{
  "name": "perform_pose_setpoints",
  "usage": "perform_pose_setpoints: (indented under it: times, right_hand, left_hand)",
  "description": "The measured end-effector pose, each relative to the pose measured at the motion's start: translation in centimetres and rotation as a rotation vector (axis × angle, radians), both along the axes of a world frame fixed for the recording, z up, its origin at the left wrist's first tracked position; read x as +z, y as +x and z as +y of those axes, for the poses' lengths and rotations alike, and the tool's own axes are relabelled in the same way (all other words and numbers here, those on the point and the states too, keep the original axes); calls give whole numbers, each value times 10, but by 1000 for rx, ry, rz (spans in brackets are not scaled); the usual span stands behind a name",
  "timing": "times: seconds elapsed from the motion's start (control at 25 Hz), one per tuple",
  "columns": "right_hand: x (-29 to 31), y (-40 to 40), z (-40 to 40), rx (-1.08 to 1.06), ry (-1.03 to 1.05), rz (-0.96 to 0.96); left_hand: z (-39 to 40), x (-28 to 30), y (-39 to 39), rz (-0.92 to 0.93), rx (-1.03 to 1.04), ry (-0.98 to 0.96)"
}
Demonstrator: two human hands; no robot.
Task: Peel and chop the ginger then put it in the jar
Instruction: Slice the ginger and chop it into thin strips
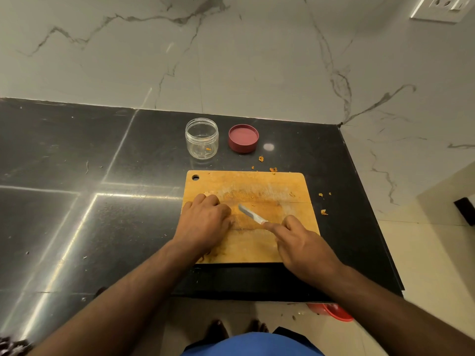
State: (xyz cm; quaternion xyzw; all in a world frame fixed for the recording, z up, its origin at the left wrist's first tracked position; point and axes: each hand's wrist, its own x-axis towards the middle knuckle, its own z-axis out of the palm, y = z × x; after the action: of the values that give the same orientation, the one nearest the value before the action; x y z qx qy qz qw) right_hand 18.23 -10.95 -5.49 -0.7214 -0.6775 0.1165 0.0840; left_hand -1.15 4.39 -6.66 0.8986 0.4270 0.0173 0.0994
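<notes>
Lying square on the dark counter (77,150), the wooden cutting board (257,183) has its near edge just short of the counter's near edge and its right edge near the counter's right end, where the floor drops away; broad bare counter stretches off to the left. Beyond the board's far edge stand the open jar (201,138), with one orange fleck inside, and just right of it the red lid (243,138), lying upside down. Orange scraps (273,170) dot the counter past the board's far and right edges. On the board, the left hand (205,224) is curled knuckles-up with fingertips pressed down; whether ginger sits under it cannot be told. The right hand (305,249) grips a knife (250,214), forefinger stretched along its back, the blade pointing far-left toward the left hand's fingers
</notes>
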Motion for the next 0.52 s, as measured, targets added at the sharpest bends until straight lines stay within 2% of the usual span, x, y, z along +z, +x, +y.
perform_pose_setpoints:
  times: [0.16, 0.28, 0.36, 0.44, 0.52]
  right_hand:
    - [-6, -13, 9, 26, -9, 15]
    - [-10, -24, 16, 98, -14, -9]
    - [-16, -26, 13, 126, -28, -29]
    - [-18, -17, 5, 55, -42, -26]
    - [-20, 2, -4, -145, 3, -18]
  left_hand:
    - [-5, 9, -12, -154, 39, -136]
    - [9, 21, -28, -346, 230, -313]
    - [19, 24, -33, -404, 353, -367]
    - [22, 22, -33, -438, 385, -426]
    - [22, 17, -30, -485, 394, -475]
